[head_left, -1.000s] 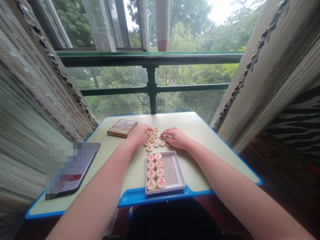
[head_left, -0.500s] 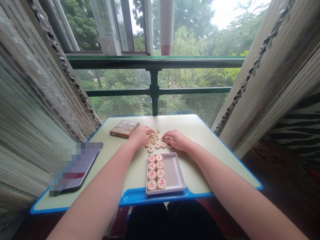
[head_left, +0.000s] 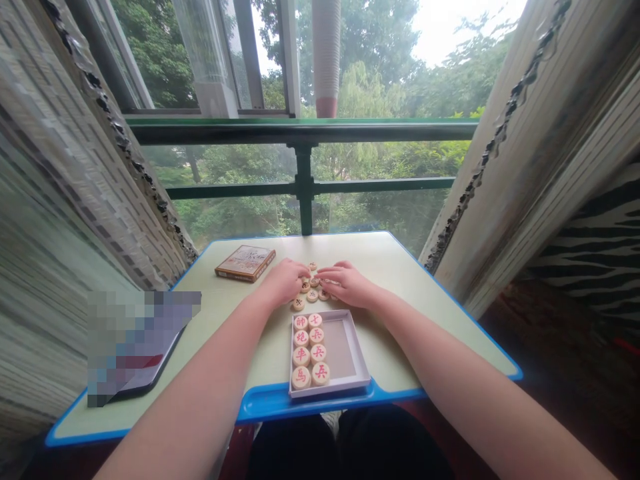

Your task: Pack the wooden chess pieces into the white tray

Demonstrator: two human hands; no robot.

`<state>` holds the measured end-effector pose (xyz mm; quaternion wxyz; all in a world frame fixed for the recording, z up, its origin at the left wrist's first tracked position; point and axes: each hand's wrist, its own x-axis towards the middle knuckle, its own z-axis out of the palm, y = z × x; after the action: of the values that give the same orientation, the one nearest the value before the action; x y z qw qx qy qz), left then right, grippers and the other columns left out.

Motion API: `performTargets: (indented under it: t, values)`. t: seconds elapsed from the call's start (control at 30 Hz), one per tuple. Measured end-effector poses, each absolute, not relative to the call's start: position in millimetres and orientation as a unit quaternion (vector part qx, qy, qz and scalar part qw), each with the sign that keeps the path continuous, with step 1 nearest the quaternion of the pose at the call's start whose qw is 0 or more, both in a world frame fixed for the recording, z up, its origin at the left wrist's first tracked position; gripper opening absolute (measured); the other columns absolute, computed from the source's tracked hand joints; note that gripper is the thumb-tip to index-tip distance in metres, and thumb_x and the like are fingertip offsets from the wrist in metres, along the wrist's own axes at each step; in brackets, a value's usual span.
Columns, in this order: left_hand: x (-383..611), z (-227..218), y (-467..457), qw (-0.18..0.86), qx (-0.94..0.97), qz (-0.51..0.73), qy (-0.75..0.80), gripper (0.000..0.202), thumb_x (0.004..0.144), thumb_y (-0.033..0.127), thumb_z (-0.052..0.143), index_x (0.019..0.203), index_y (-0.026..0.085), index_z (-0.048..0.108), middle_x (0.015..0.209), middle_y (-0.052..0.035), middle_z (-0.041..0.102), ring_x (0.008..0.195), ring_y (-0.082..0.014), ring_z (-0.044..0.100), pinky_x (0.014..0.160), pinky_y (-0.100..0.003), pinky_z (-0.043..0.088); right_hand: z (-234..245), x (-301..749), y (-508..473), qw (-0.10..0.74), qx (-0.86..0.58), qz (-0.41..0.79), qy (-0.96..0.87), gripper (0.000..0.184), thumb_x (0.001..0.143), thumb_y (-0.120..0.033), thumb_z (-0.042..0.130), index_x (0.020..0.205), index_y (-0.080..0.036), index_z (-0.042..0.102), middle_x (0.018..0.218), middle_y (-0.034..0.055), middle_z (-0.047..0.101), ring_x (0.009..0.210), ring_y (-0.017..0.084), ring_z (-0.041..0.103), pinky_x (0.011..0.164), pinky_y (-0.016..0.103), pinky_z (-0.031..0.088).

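Observation:
Several round Chinese chess pieces with dark characters lie in a loose group on the table, between my hands. My left hand rests at the group's left side, palm down, fingers reaching over the pieces. From the right, my right hand lies low over the pieces with its fingers stretched out and apart. Both hands partly cover the group, and neither visibly lifts a piece. Nearer to me, a shallow white box holds two columns of red-character chess pieces along its left side.
A flat brown box lid lies at the back left of the pale table, which has a blue rim. A tablet-like device, partly pixelated, is at the left edge. Curtains flank the table, and a green railing stands behind it.
My right hand has moved left over the pieces, and the two hands are now closer together with the group gathered more tightly. The camera view has shifted slightly.

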<state>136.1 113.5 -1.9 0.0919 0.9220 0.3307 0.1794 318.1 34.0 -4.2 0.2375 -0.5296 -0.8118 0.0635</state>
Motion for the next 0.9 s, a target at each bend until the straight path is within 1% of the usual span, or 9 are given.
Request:
performTargets:
  t: [0.07,0.17,0.33,0.43,0.53,0.63,0.73,0.83,0.9]
  values:
    - [137,-2,111,0.081,0.932,0.171,0.31,0.034,0.072,0.013,0.043,0.086,0.023,0.072,0.1,-0.0022,0.069,0.1,-0.022,0.055,0.096,-0.036,0.041,-4,317,34,0.224,-0.517,0.073,-0.823,0.026,0.086,-0.024,0.047,0.104,-0.024,0.065,0.116,0.0031,0.063,0.105,0.018,0.054,0.098,0.038,0.028]
    - [139,-2,107,0.074,0.926,0.19,0.317,0.031,0.076,0.02,0.043,0.08,0.023,0.073,0.102,-0.003,0.068,0.1,-0.0236,0.055,0.096,-0.04,0.041,-6,315,34,0.227,-0.514,0.075,-0.824,0.024,0.086,-0.024,0.047,0.099,-0.022,0.067,0.112,0.0031,0.065,0.101,0.017,0.056,0.096,0.037,0.03]
    - [142,0,109,0.102,0.902,0.23,0.35,0.033,0.074,0.016,0.04,0.071,0.022,0.073,0.104,-0.001,0.067,0.103,-0.0221,0.054,0.098,-0.039,0.038,-11,309,37,0.248,-0.53,0.037,-0.81,0.025,0.084,-0.029,0.052,0.103,-0.018,0.065,0.1,0.0075,0.068,0.095,0.018,0.057,0.093,0.036,0.032]
    - [142,3,111,0.107,0.887,0.264,0.363,0.035,0.074,0.015,0.037,0.071,0.02,0.072,0.094,-0.0014,0.069,0.096,-0.0203,0.056,0.094,-0.035,0.041,-14,307,41,0.25,-0.536,0.032,-0.806,0.023,0.084,-0.029,0.051,0.097,-0.019,0.067,0.101,0.0072,0.067,0.095,0.018,0.056,0.092,0.035,0.032]
    - [143,6,109,0.096,0.871,0.308,0.37,0.035,0.074,0.015,0.035,0.071,0.019,0.071,0.085,-0.002,0.07,0.09,-0.0196,0.057,0.091,-0.033,0.042,-16,307,44,0.254,-0.56,0.036,-0.787,0.02,0.082,-0.03,0.054,0.09,-0.018,0.068,0.101,0.0078,0.066,0.095,0.018,0.054,0.093,0.036,0.031]
    - [143,8,106,0.085,0.863,0.32,0.381,0.035,0.075,0.015,0.035,0.07,0.019,0.07,0.084,-0.0022,0.069,0.089,-0.0198,0.057,0.09,-0.033,0.043,-16,306,43,0.273,-0.586,0.054,-0.761,0.015,0.077,-0.028,0.059,0.087,-0.018,0.066,0.099,0.0078,0.064,0.096,0.019,0.052,0.094,0.038,0.031]
    - [143,8,104,0.084,0.866,0.302,0.388,0.034,0.075,0.017,0.037,0.073,0.019,0.07,0.085,-0.0026,0.07,0.089,-0.0198,0.057,0.088,-0.032,0.043,-11,304,40,0.302,-0.598,0.081,-0.738,0.01,0.075,-0.021,0.061,0.084,-0.019,0.064,0.09,0.0056,0.064,0.099,0.021,0.049,0.091,0.037,0.035]
    - [142,10,98,0.103,0.883,0.288,0.356,0.027,0.075,0.021,0.044,0.081,0.019,0.07,0.088,-0.0028,0.07,0.09,-0.0196,0.058,0.086,-0.032,0.044,-3,306,35,0.351,-0.603,0.141,-0.702,0.009,0.074,-0.022,0.062,0.082,-0.019,0.063,0.085,0.0042,0.065,0.097,0.02,0.051,0.085,0.035,0.04]
    - [142,14,91,0.122,0.895,0.291,0.315,0.023,0.075,0.024,0.051,0.086,0.019,0.07,0.088,-0.0026,0.07,0.088,-0.0188,0.058,0.084,-0.031,0.045,4,311,31,0.39,-0.589,0.227,-0.67,0.012,0.073,-0.024,0.063,0.082,-0.017,0.061,0.085,0.004,0.066,0.085,0.017,0.056,0.076,0.032,0.044]
